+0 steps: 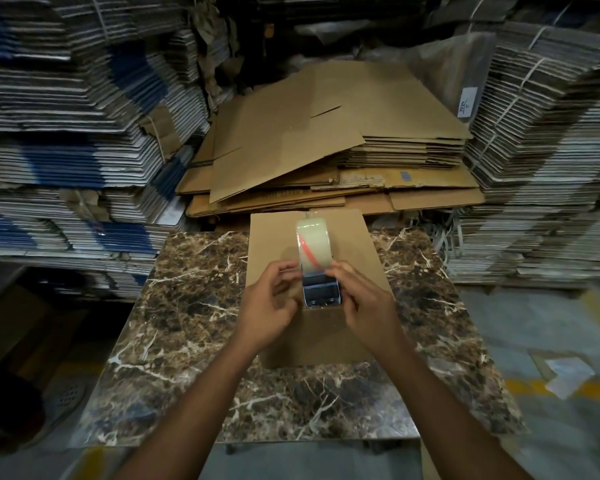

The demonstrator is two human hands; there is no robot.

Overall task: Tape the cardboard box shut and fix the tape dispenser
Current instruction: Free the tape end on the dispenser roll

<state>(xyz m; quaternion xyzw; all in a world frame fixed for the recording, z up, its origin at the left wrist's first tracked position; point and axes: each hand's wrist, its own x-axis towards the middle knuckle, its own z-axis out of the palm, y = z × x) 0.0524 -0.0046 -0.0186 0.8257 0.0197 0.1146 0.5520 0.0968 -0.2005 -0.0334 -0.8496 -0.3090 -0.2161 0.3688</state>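
Observation:
A brown cardboard box [326, 337] stands on the marble-patterned table [174, 327], its top flaps closed flat. Above the box I hold a tape dispenser [321, 289] with a metal frame and a roll of clear tape [312, 245] that shows a red streak. My left hand [269, 306] grips the dispenser's left side, thumb and fingers near the roll's lower edge. My right hand [364, 299] grips its right side, fingertips on the tape at the roll. The dispenser's handle is hidden between my hands.
Behind the table lies a pile of flattened brown cardboard sheets [326, 147]. Tall stacks of bundled flat cartons [66, 133] rise on the left and more bundled cartons [541, 150] on the right. A scrap of white paper [568, 375] lies on the floor at right.

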